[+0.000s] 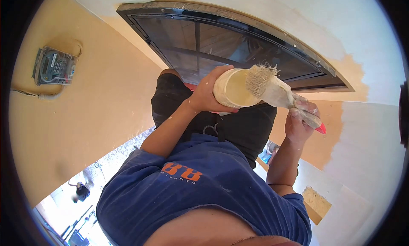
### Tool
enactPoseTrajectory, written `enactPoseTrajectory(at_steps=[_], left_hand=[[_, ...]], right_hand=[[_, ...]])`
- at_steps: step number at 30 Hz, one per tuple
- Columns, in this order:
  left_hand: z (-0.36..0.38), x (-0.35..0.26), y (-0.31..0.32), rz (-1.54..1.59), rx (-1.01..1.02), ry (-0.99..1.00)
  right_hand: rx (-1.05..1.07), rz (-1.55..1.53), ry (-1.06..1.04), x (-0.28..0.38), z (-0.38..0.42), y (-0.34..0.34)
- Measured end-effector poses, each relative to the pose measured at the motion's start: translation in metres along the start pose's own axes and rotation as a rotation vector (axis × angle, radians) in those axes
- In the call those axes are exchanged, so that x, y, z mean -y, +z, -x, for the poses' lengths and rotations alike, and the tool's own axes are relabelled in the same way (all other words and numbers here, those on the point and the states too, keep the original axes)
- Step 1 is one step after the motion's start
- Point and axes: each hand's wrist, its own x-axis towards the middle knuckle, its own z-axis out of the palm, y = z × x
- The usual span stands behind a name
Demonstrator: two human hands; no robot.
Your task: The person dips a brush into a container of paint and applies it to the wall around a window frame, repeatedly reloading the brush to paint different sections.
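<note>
My left hand (209,91) is wrapped around a cream-coloured paint pot (221,89), tilted so that its pale inside shows. In my right hand (301,118) is a wide paintbrush (277,91), gripped by its worn handle with a red end. The brush's splayed, paint-caked bristles (260,79) overlap the pot's rim in this view. Both stand out in front of my knees, close below a dark-framed window (221,46).
On the orange-tan wall at left (93,101), a meter box (55,66) has cables running from it. White paint covers part of the wall at right (370,135), with an uneven edge. Far below at left, a person (82,191) is visible on a bright floor. A rough opening (317,200) shows low on the right.
</note>
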Motion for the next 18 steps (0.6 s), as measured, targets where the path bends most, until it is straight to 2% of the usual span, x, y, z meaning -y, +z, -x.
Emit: enactPoseTrajectory(at_steps=[4,7,9,13,15,18], left_hand=[[0.000,0.000,0.001,0.041,0.002,-0.010],[-0.001,-0.002,0.000,-0.029,0.007,0.016],[-0.001,0.001,0.001,-0.008,0.010,0.012],[-0.001,0.000,0.002,-0.075,-0.008,0.026],[-0.004,0.000,0.000,-0.147,0.010,0.057],[-0.006,-0.006,-0.001,-0.236,0.030,0.083]], right_hand=[[-0.014,-0.058,-0.031,-0.007,0.002,-0.004],[-0.008,0.044,-0.036,-0.005,0.004,-0.003],[-0.045,-0.145,-0.032,-0.006,0.004,-0.001],[-0.076,-0.078,-0.085,0.008,-0.006,0.007],[0.230,0.154,-0.050,0.021,-0.010,0.008],[0.239,0.200,-0.101,0.024,-0.013,0.009]])
